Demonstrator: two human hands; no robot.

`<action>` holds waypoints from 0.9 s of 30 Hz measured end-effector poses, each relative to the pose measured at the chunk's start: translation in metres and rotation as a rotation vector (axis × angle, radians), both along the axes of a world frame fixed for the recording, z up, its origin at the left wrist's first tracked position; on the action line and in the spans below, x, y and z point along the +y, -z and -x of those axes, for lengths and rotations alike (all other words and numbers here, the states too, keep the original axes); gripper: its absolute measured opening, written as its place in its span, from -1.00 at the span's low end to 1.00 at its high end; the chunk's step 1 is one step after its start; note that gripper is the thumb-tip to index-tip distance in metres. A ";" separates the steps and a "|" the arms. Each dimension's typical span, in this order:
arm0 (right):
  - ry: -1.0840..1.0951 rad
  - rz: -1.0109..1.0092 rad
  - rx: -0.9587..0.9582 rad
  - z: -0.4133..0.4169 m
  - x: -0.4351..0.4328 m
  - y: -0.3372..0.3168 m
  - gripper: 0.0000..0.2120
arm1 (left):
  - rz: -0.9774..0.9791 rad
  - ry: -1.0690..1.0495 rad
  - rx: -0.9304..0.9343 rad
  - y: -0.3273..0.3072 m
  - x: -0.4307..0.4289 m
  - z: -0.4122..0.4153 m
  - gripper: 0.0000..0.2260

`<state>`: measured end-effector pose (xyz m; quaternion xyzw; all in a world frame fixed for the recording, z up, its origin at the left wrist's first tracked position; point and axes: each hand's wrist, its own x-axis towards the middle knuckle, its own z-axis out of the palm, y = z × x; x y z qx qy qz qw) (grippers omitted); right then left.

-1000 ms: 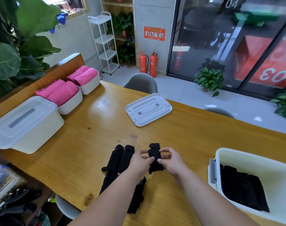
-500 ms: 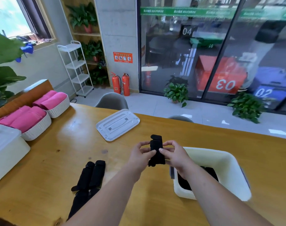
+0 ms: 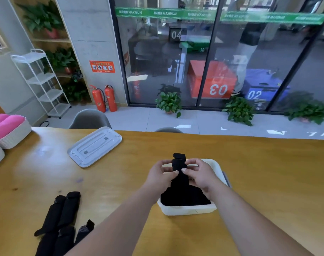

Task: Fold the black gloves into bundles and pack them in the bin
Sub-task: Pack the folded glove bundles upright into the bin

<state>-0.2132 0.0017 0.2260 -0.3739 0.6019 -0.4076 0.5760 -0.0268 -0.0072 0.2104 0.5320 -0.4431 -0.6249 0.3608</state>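
Both hands pinch one folded glove bundle [image 3: 179, 168] at the centre of the frame. The left hand [image 3: 162, 174] grips its left edge and the right hand [image 3: 200, 174] its right edge, thumbs and fingertips closed on the fabric. The bundle stands roughly upright over the white bin [image 3: 187, 210], just above the packed bundles [image 3: 185, 198] already lying dark inside. More loose black gloves [image 3: 61, 218] lie on the bench [image 3: 259, 172] at lower left, and the bin's lid [image 3: 94, 145] sits apart at centre left.

The likely trouble is the fold springing open. If either hand lets go before the bundle is wedged against its neighbours, the top flap could unroll. Lowered too far toward the upper rim, it could catch there and tip out. Pushing it down hard could also knock the packed row out of line.
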 end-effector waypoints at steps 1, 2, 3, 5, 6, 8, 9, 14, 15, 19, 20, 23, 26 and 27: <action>0.007 -0.003 -0.002 0.009 0.001 0.000 -0.77 | -0.001 0.028 -0.007 0.000 0.000 0.007 -0.65; 0.010 -0.007 0.007 0.018 0.002 0.001 -0.77 | -0.004 0.061 -0.019 0.002 -0.001 0.012 -0.65; 0.013 -0.010 0.022 0.028 0.002 0.002 -0.78 | -0.003 0.092 -0.037 0.004 -0.001 0.018 -0.63; 0.032 -0.022 0.078 0.048 0.002 0.006 -0.78 | -0.001 0.143 -0.109 0.011 -0.003 0.025 -0.58; 0.043 -0.033 0.123 0.058 0.001 0.009 -0.79 | -0.006 0.162 -0.153 0.015 -0.004 0.027 -0.56; 0.060 -0.046 0.286 0.077 -0.002 0.016 -0.80 | -0.010 0.186 -0.231 0.022 -0.006 0.030 -0.56; 0.047 -0.042 0.402 0.084 -0.003 0.018 -0.80 | -0.005 0.194 -0.269 0.024 -0.008 0.031 -0.57; -0.153 0.002 0.989 0.091 -0.006 0.025 -0.82 | 0.032 0.295 -0.465 0.029 -0.014 0.038 -0.58; -0.208 0.004 1.064 0.086 -0.007 0.028 -0.82 | 0.051 0.346 -0.508 0.031 -0.015 0.039 -0.58; -0.347 -0.073 1.276 0.065 -0.005 0.037 -0.65 | 0.167 0.613 -0.701 0.039 -0.013 0.047 -0.52; -0.377 -0.098 1.315 0.060 -0.005 0.037 -0.59 | 0.183 0.674 -0.738 0.040 -0.012 0.050 -0.50; -0.393 -0.135 1.321 0.054 -0.005 0.044 -0.61 | 0.196 0.777 -0.815 0.045 -0.012 0.055 -0.48; -0.289 -0.169 1.166 0.054 -0.007 0.060 -0.75 | 0.214 0.799 -0.861 0.050 -0.012 0.056 -0.48; -0.253 -0.180 1.115 0.055 -0.008 0.066 -0.75 | 0.220 0.795 -0.868 0.052 -0.013 0.056 -0.48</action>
